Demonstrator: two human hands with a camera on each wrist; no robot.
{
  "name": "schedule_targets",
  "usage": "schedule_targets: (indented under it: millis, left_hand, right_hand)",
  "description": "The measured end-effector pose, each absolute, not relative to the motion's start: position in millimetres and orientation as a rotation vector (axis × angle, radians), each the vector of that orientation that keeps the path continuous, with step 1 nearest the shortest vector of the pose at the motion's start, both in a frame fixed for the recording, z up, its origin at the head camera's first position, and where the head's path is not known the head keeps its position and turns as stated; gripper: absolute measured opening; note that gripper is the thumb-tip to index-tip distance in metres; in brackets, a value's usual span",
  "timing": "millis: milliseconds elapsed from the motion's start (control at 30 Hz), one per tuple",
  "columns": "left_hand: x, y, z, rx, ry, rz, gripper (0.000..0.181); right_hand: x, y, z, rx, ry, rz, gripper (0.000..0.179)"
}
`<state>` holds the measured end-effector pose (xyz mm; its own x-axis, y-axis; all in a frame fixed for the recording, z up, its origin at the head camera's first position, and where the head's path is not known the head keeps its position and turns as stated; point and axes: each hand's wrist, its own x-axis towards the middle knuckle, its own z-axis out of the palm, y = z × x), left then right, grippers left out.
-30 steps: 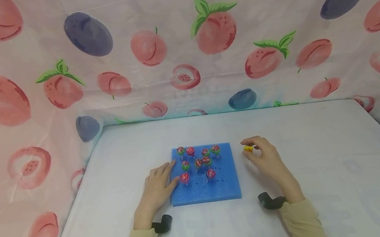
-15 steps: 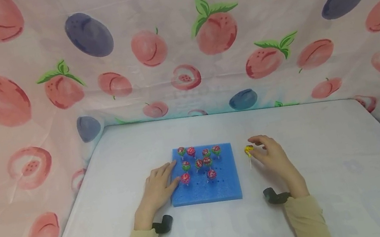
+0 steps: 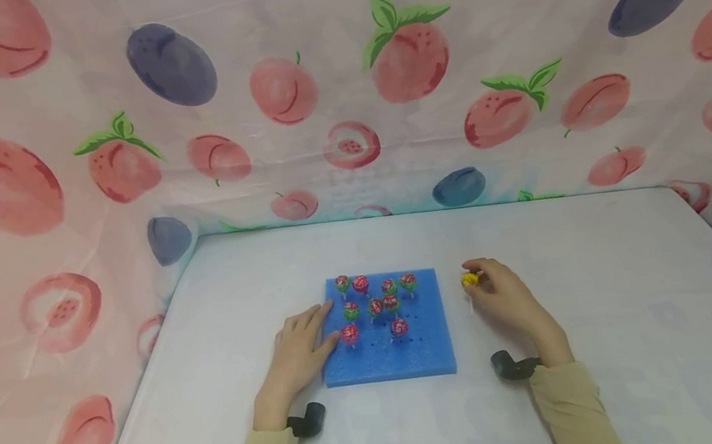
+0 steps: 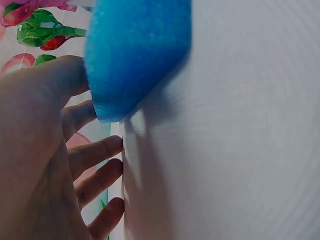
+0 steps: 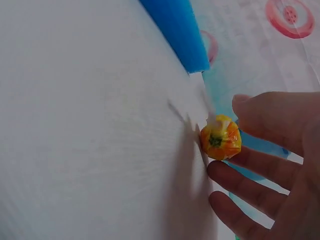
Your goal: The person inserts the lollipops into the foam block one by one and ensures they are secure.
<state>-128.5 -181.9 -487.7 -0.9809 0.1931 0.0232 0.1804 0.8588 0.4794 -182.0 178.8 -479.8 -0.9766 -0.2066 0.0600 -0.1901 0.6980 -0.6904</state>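
In the head view my left hand (image 3: 296,354) rests at the left edge of a blue foam board (image 3: 386,362), thumb and forefinger touching it, fingers extended. The left wrist view shows its thumb against the foam (image 4: 140,45) and the other fingers spread along the tabletop. Several wrapped lollipops (image 3: 350,334) in red, pink and green stand upright on their sticks in the board. Right of the board, my right hand (image 3: 506,299) pinches a yellow lollipop (image 3: 470,279) by its head, between thumb and fingers. Its orange-and-yellow wrapper (image 5: 221,139) shows in the right wrist view; the stick is blurred there.
Small dark holes (image 3: 416,339) dot the board's front and right parts. A white tabletop (image 3: 619,272) surrounds it. Behind and at the sides hangs a cloth (image 3: 383,131) printed with peaches. Dark wrist cameras (image 3: 511,366) sit below both hands.
My right fingers spread off the yellow lollipop half a second ago and have come back around its head. My left hand stays against the board. The head view has shifted slightly.
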Motion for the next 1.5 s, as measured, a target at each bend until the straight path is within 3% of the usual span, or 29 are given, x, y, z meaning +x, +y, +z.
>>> schedule_targets:
  millis: [1500]
  left_hand:
    - [-129, -183, -489, 0.297, 2.994, 0.751, 0.058]
  right_hand:
    - [-172, 177, -469, -0.274, 2.949, -1.113, 0.026]
